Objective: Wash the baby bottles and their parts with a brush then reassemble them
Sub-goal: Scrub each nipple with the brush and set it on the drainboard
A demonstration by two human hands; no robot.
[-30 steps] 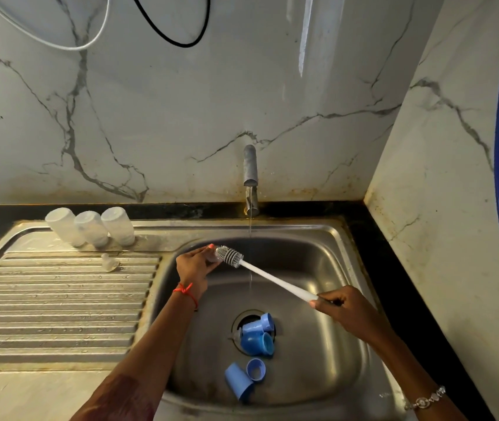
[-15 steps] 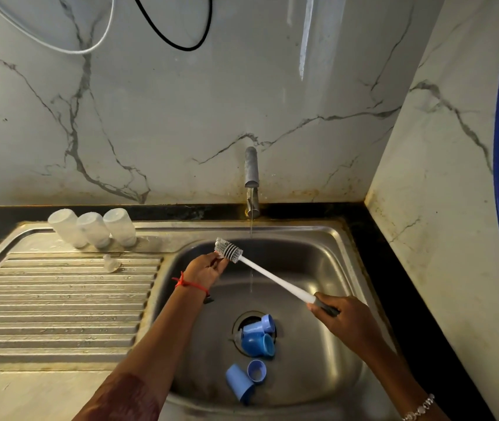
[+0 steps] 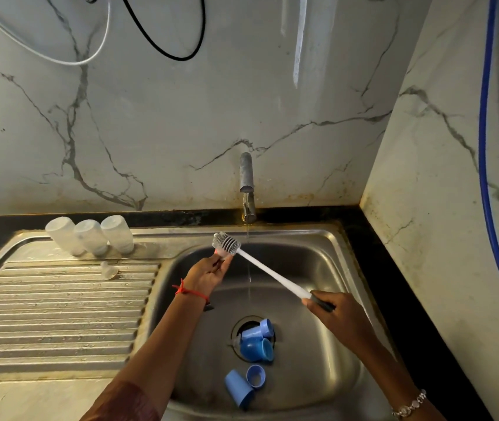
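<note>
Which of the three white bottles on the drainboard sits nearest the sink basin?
The rightmost bottle, at the row's end toward the tap; the middle bottle and the leftmost bottle sit farther left.

Brushed steel sink (image 3: 327, 247), ribbed metal drainboard (image 3: 60, 314), glossy veined marble wall (image 3: 181, 117), frosted plastic bottles (image 3: 90, 237).

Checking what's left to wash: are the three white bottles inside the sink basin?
No, the three bottles stand on the drainboard beside the wall, outside the basin.
</note>
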